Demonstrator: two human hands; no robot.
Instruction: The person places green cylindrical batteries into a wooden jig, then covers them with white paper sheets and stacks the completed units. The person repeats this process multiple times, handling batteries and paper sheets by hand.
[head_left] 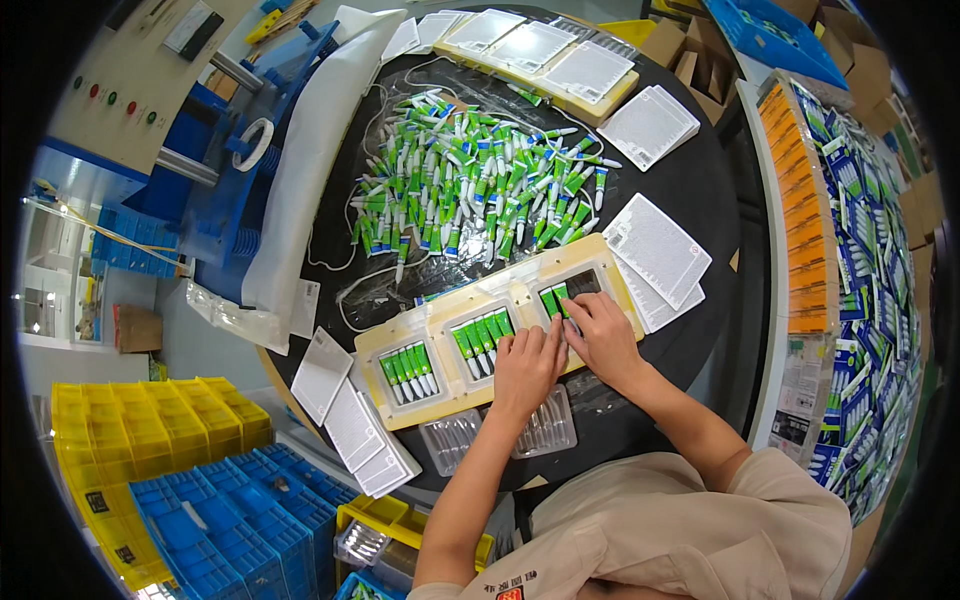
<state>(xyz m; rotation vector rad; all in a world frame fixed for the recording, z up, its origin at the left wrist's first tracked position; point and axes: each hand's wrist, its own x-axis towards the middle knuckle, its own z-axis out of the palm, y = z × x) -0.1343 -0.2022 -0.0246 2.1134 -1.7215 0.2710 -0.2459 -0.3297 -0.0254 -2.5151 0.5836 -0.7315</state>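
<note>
A cream-yellow tray frame [438, 408] lies in front of me, with clear blister trays set in its three openings. The left blister [392, 402] and the middle blister each hold a row of small green-and-white squeeze tubes [409, 366]. In the right opening a few squeeze tubes [551, 299] lie at the left side. My right hand [606, 345] is over this opening, its thumb and fingers closed at the rightmost tube; the fingers partly hide it. My left hand [528, 372] rests beside it, fingers stretched toward the tubes' white ends, with nothing visible in them.
A heap of loose tubes [470, 180] covers the middle of the black round table [700, 350]. White printed cards [655, 250] lie around the rim. Empty clear blisters [545, 425] sit by my forearms. Yellow crates [150, 430] and blue crates [215, 520] stand lower left; a machine [130, 85] stands upper left.
</note>
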